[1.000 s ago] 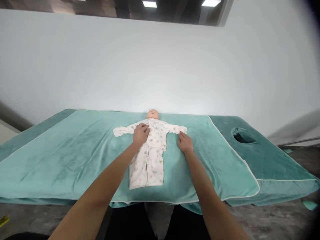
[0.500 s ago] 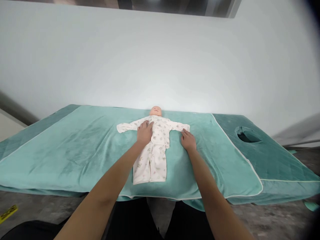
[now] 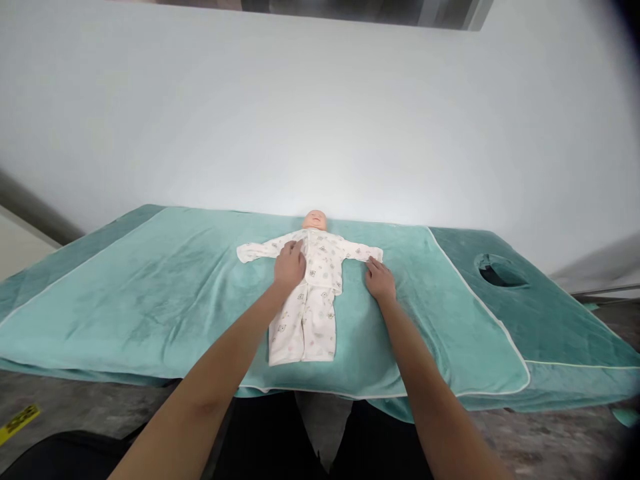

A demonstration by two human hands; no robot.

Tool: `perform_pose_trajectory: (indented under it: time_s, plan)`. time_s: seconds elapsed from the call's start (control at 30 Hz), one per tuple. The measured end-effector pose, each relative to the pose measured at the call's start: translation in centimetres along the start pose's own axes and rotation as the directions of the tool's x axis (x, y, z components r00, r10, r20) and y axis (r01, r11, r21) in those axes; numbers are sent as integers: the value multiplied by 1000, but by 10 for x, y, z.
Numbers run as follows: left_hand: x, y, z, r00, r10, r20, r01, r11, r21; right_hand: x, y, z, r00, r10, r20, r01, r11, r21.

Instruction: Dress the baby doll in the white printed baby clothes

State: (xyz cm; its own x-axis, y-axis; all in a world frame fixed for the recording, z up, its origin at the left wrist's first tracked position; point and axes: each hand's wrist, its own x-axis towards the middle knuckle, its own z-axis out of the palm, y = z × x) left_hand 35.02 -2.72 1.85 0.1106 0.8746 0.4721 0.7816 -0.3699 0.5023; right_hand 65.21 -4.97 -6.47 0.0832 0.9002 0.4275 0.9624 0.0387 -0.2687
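A baby doll lies on its back on a green bed, its head toward the wall. It wears a white patterned top, both sleeves spread out sideways. White patterned trousers lie flat below the top's hem. My left hand rests on the left side of the top's chest, fingers extended and holding nothing. At the end of the right sleeve is my right hand; its fingertips touch the cuff's lower edge, fingers stretched out. The doll's hands and feet are hidden by the clothes.
A light green cover with white piping spreads over the darker green bed. The bed has an oval hole at the right. A white wall rises behind. Yellow tape marks the grey floor at lower left.
The camera view has shifted slightly, so everything sits a little farther right. Both hands stay in nearly the same places on the clothes.
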Motion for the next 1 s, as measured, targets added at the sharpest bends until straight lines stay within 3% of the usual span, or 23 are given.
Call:
perform_pose_trajectory:
  time_s: [0.1, 0.2, 0.33, 0.43, 0.53, 0.6, 0.73, 0.9, 1.0]
  plan:
    - [-26, -20, -4, 999, -36, -23, 30, 977, -211, 1, 1, 0, 1000, 8, 1, -8, 1000, -5]
    - [-54, -40, -8, 998, -53, 31, 60, 937, -345, -1, -4, -7, 1000, -13, -10, 13, 1000, 2]
    - [-74, -48, -14, 996, -12, 85, 47, 904, -426, -12, -32, -26, 996, -77, -42, 81, 992, 96]
    - [-76, -42, -18, 997, -72, 39, 81, 920, -383, -32, -64, -37, 985, -171, 20, 164, 967, 196]
    - [-76, -39, -18, 986, -144, -81, 110, 939, -325, -51, -92, -34, 959, -273, 74, 239, 922, 306]
    - [-77, -41, -16, 980, -142, -137, 98, 953, -288, -59, -103, -27, 967, -245, 76, 204, 915, 349]
    - [-82, -49, -13, 970, -158, -183, 123, 974, -189, -63, -105, -13, 995, -90, 38, 71, 936, 346]
    - [-92, -56, -12, 949, -196, -248, 172, 978, -114, -64, -99, -7, 995, -95, 30, 79, 936, 343]
    - [-97, -60, -10, 951, -208, -227, 197, 978, -72, -65, -98, -7, 993, -105, 60, 78, 935, 347]
